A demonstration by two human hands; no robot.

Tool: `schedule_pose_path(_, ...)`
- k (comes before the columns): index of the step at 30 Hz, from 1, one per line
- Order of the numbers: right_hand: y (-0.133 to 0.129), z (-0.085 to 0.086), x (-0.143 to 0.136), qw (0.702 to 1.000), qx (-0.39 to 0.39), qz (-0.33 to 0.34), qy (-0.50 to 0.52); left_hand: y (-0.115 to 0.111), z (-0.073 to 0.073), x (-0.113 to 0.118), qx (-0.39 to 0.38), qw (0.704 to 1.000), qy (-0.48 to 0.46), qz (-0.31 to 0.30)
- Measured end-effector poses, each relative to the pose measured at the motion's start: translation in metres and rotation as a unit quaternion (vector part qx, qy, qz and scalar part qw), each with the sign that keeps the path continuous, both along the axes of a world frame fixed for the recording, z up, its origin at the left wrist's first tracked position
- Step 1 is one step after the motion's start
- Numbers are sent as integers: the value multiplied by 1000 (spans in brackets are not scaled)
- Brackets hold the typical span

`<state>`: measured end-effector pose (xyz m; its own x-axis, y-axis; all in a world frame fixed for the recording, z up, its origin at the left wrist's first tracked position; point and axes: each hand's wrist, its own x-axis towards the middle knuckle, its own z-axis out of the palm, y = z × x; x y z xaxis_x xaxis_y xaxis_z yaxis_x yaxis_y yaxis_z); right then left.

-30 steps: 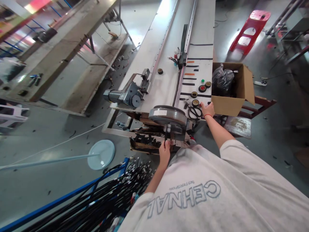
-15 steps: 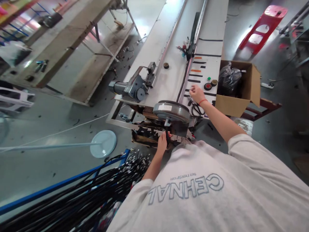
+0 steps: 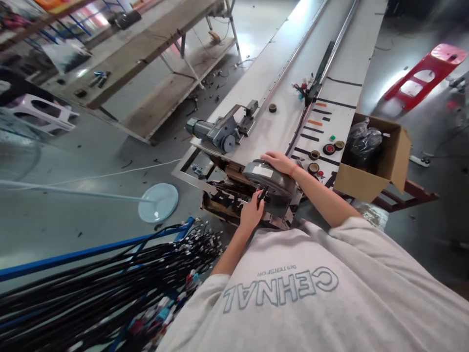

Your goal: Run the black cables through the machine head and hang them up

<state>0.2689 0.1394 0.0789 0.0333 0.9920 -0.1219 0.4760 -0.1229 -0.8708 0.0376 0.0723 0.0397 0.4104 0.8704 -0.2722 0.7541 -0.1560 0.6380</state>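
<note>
A grey round drum (image 3: 252, 171) with a pale label on its side stands at the near end of the long white table. My right hand (image 3: 280, 163) lies over the drum's top, fingers stretched to the left and touching it. Just below the drum, my left hand (image 3: 252, 212) is closed around a black cable (image 3: 262, 192), most of which is hidden by the fingers. Right of my right wrist lie a tape roll (image 3: 314, 155) and another tape roll (image 3: 313, 168).
A grey motor unit (image 3: 214, 131) is mounted left of the drum. Strips of black and orange tape mark the white table (image 3: 331, 88). An open cardboard box (image 3: 370, 183) stands at the right. Many black cables (image 3: 120, 278) hang on a blue rack at lower left.
My right hand has moved left from the taped table area onto the drum. My left hand stays below the drum. The scissors seen earlier no longer show. The view has shifted.
</note>
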Motion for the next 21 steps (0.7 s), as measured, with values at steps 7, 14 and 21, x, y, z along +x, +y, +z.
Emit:
schedule_pose_path(7,-75,-36,41,996,-58,-8,71,5,15,9,33,989,133,-55)
schedule_pose_path(14,-43,-6,11,993,-33,-64,-96,23,23,21,12,985,162,-64)
schedule_pose_path(21,-96,-51,44,896,-250,-242,-276,80,45,-9,27,980,192,-38)
